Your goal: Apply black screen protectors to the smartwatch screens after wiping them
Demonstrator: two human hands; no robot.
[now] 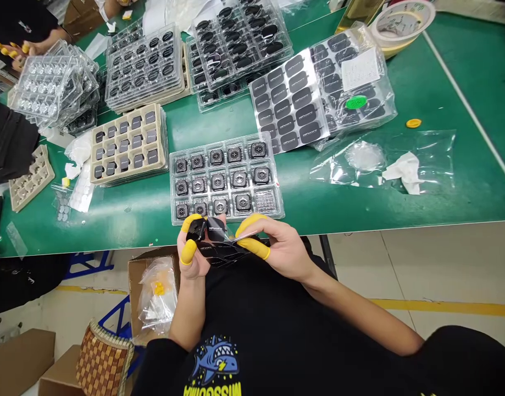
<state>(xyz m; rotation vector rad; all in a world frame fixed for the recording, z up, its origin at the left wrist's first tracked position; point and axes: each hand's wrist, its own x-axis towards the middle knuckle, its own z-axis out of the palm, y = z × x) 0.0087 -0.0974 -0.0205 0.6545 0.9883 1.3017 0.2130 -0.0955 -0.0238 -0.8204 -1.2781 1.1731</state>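
Note:
My left hand (192,247), with yellow finger cots on thumb and finger, is closed around a glossy black watch case (196,230). My right hand (277,242), also in yellow finger cots, pinches the edge of a bent sheet of dark printed film stickers (219,250). One dark sticker (216,228) stands up next to the watch case; whether it touches the case I cannot tell. Just beyond my hands lies a clear tray (227,176) of black square watch cases, its near right pocket bare. The lower fingers of both hands are partly hidden.
Beige trays (128,146) of dark squares stand at the left. Behind are stacked clear trays (145,66) with round dark parts. Sticker sheets (289,102), a plastic bag (384,162) and a tape roll (403,25) lie right. A co-worker's hand (19,52) shows far left.

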